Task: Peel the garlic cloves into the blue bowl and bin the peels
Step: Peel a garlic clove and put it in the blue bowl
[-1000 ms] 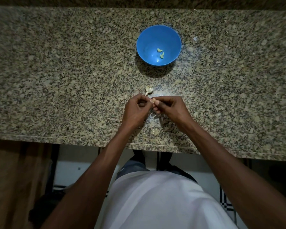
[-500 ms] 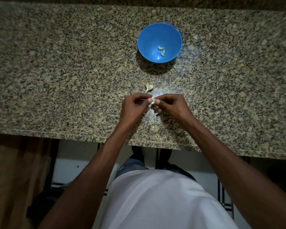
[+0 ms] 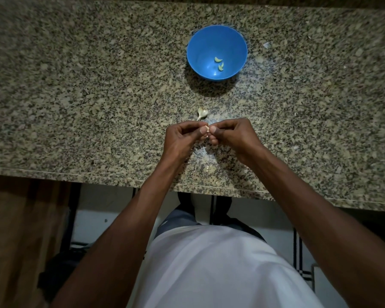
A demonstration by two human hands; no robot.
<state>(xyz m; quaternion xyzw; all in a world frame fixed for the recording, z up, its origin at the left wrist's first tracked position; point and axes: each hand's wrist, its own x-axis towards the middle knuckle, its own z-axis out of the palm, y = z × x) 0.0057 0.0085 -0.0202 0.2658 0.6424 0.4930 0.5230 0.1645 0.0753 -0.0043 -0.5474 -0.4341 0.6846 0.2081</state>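
My left hand (image 3: 181,142) and right hand (image 3: 232,136) meet over the granite tabletop (image 3: 76,96), fingers of both pinched shut on one garlic clove (image 3: 206,130), barely visible between my thumbs. Just past them at 12 o'clock lies an unpeeled clove (image 3: 202,112). Farther toward 12 sits the blue bowl (image 3: 200,47), holding two peeled cloves (image 3: 219,63).

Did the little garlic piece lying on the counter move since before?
No. The unpeeled garlic clove lies in the same spot between the blue bowl and the hands; only the head camera shifted.
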